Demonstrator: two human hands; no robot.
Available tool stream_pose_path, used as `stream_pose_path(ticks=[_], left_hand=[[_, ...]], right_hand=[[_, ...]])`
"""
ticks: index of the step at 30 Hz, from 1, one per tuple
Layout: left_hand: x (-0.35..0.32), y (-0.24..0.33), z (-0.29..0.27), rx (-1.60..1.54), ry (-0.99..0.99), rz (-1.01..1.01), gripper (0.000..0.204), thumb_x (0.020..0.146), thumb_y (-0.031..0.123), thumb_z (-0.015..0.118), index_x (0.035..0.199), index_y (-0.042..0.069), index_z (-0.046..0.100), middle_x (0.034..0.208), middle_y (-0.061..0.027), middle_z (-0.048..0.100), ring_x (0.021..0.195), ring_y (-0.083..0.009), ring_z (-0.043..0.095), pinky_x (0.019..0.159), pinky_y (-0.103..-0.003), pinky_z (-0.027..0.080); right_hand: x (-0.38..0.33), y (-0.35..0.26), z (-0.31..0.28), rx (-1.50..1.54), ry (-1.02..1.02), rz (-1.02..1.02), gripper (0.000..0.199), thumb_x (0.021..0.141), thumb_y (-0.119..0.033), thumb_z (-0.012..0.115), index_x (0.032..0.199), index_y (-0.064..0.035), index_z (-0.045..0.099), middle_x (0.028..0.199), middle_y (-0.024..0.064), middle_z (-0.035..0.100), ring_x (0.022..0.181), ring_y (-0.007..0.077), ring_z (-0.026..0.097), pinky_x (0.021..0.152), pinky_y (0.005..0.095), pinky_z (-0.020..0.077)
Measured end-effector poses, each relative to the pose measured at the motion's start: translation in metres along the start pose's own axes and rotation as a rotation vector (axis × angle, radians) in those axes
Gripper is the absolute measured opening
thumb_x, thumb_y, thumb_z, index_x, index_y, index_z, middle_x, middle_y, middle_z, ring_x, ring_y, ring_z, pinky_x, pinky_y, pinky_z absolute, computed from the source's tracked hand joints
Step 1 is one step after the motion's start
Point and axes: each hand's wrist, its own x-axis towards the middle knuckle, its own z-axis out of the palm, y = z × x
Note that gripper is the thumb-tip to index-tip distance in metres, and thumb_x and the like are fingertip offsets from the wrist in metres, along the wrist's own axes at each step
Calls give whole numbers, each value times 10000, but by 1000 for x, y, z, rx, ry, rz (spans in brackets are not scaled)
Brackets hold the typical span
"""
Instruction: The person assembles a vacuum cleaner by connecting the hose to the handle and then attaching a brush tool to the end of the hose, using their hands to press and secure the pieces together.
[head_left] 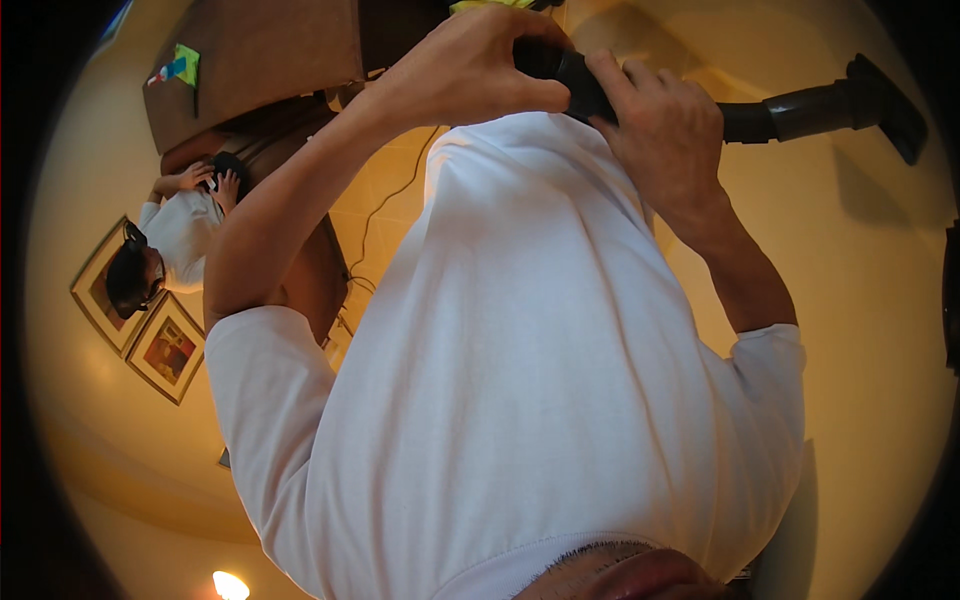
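"Where's the tube?"

"Up at the top, past the hem of the shirt (510,330). The black tube (748,123) is in both hands and reaches out to the right."

"Which way does its long axis run?"

"Mostly side to side. It slopes down a little from the left hand (488,68) through the right hand (660,130), then levels off toward the wide end (893,108), which sits crosswise to it, out past the right hand."

"So which hand is nearer that wide end?"

"The right. The left is at the opposite end, and the two are close together, with a short stretch of black showing between them."

"How do they hold it?"

"The right is wrapped around the tube, fingers bent over it. The left has its thumb below and fingers above, curled about the near end. How hard it presses, I can't tell."

"Is the tube one piece?"

"I can't tell that either; the right hand hides part of it."
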Motion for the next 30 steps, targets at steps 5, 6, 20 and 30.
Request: stream_pose_path(ticks=[5, 6, 20, 30], left_hand=[[-1, -13, 4, -34, 132, 278, 544, 738, 220, 752, 1147, -126, 657, 997, -281, 719, 899, -318, 717, 843, -379, 549], [-3, -15, 5, -26, 136, 318, 529, 750, 217, 759, 1145, -120, 662, 1020, -283, 721, 923, -325, 719, 857, -388, 548], [-33, 1, 25, 687, 287, 661, 651, 807, 368, 827, 1309, 2, 633, 1067, -191, 708, 964, -340, 696, 886, -412, 548], [-39, -6, 47, 590, 114, 374, 565, 768, 364, 841, 1200, 47, 660, 982, -143, 710, 918, -338, 687, 812, -431, 534]], right_hand=[[3, 0, -12, 54, 78, 6, 485, 776, -363, 838, 1164, -175, 615, 818, 37, 645, 760, 253, 680, 674, 400, 534], [2, 1, -14, 77, 72, -1, 494, 797, -409, 826, 1176, -172, 615, 821, 45, 651, 748, 262, 679, 674, 401, 535], [-28, 3, -29, 458, -226, 54, 608, 865, -575, 750, 1213, -98, 604, 823, 162, 710, 791, 364, 708, 709, 476, 537], [-61, 50, -10, 428, -127, -79, 372, 756, -278, 863, 1037, -102, 693, 967, 79, 719, 892, 318, 688, 750, 429, 541]])
